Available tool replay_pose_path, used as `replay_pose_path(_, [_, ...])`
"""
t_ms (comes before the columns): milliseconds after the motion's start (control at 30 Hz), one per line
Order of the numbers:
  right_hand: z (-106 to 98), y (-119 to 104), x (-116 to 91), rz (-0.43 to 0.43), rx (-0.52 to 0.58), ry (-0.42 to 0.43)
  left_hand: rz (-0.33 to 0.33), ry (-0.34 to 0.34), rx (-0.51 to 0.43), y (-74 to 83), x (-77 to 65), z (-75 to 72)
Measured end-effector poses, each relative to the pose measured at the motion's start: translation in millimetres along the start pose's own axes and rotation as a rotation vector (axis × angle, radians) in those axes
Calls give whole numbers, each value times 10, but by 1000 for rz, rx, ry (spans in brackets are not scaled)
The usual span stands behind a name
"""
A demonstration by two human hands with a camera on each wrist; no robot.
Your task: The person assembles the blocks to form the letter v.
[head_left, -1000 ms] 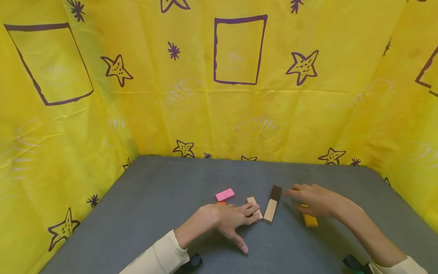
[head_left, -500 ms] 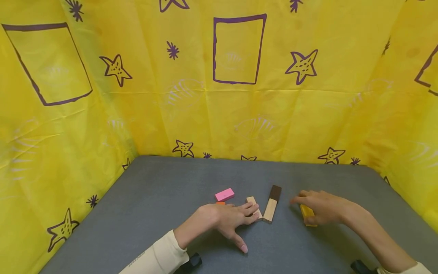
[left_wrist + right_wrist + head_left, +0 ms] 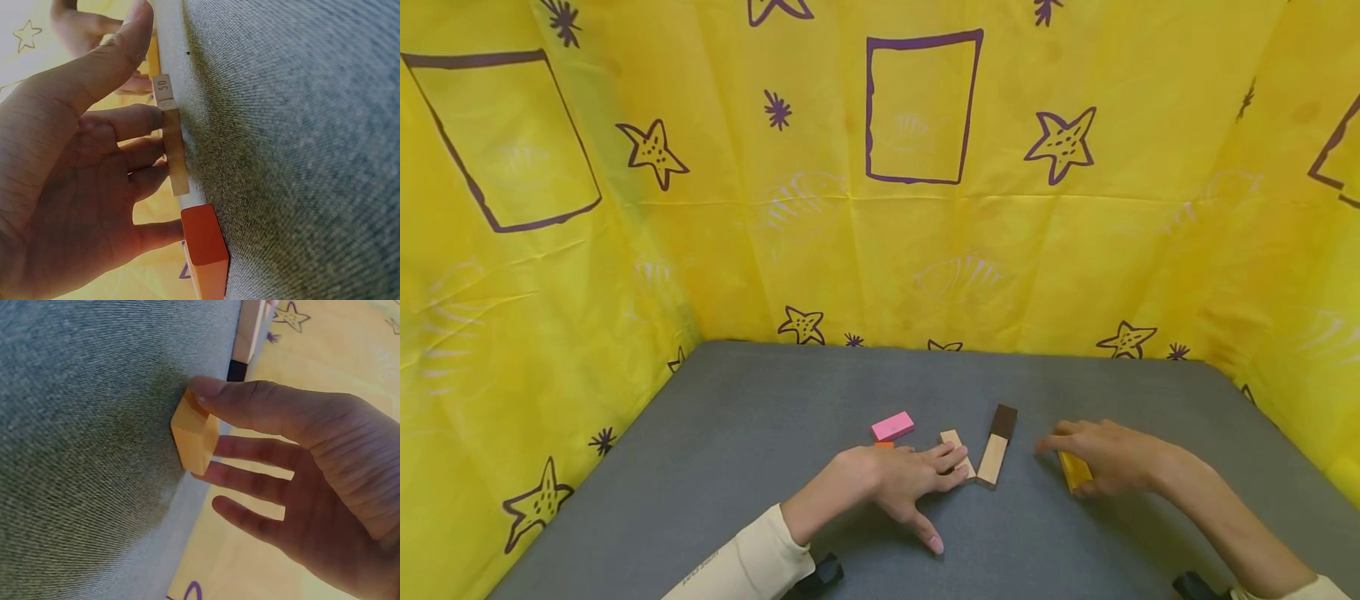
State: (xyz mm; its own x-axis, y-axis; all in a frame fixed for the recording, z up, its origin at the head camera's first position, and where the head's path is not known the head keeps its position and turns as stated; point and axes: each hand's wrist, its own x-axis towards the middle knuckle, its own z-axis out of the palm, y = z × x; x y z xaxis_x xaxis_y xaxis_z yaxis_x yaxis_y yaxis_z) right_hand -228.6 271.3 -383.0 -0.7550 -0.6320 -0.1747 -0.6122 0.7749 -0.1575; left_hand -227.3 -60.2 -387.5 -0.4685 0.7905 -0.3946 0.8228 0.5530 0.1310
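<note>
With outstretched fingers, my left hand (image 3: 898, 483) rests on a pale wooden block (image 3: 951, 437). Its thumb points away from the block, and the little finger reaches an orange block (image 3: 206, 240) in the left wrist view; I cannot tell whether it presses on it. My right hand (image 3: 1123, 457) holds a yellow block (image 3: 195, 437) on the table, thumb on one side and fingers on the other. Between the hands lie a second pale wooden block (image 3: 992, 461) and a dark brown block (image 3: 1003, 422), end to end in a line.
A pink block (image 3: 892, 427) lies behind the left hand, close to the orange one. The dark grey table (image 3: 760, 400) runs back to a yellow curtain (image 3: 820, 250) with starfish drawings, which also encloses both sides.
My right hand has moved slightly right and down onto the yellow block and taken hold of it. The left hand and the other blocks have stayed in place.
</note>
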Motion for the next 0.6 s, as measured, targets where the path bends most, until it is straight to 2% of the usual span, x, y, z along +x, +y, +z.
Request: replay_pose_path(600, [39,17,-48,-54,0,25,-5,-2,-10,5,2,-1])
